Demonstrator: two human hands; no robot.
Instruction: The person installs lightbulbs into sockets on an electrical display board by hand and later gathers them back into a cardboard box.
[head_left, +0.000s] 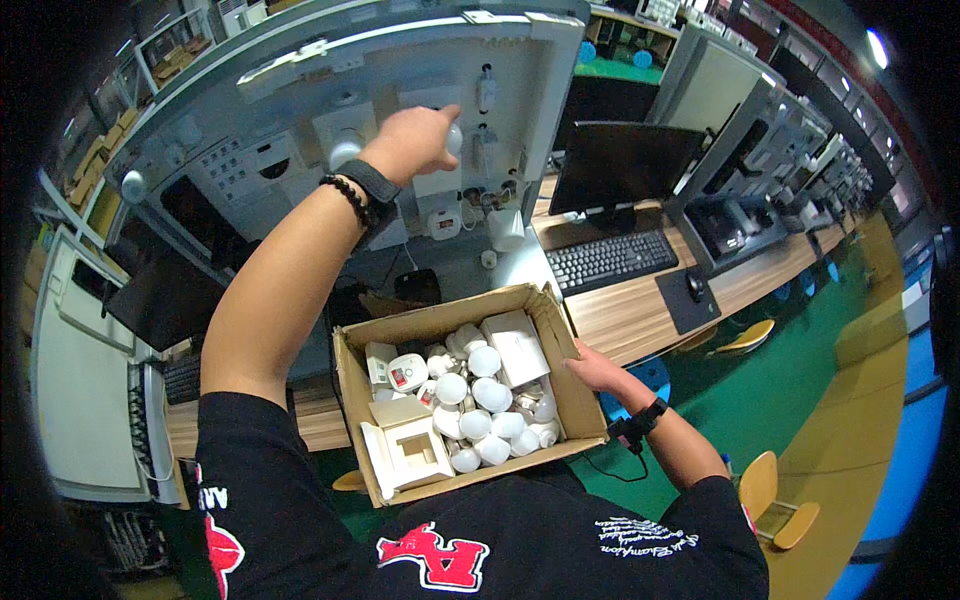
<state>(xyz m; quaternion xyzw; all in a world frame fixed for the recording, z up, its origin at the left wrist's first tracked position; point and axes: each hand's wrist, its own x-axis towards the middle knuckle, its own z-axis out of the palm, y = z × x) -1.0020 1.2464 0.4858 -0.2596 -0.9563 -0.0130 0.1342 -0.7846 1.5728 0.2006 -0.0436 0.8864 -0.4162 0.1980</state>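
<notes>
Reaching far forward, my left hand (412,143) curls its fingers round a white light bulb (455,139) in front of the upright display panel (527,90). Whether the bulb's base sits in a socket is hidden behind the hand. A second round white bulb (346,150) is on the panel, left of my wrist. Close to my body is an open cardboard box (352,385), its right side gripped by my right hand (597,370). Inside lie several loose white bulbs (486,361), a small white device (408,372), a closed white carton (516,349) and an opened one (408,453).
Right of the panel, a wooden desk (620,325) carries a black monitor (625,165), a keyboard (612,262) and a mouse (696,284). More panels line the right. A yellow chair (762,490) stands on the green floor. Another monitor (165,297) is at left.
</notes>
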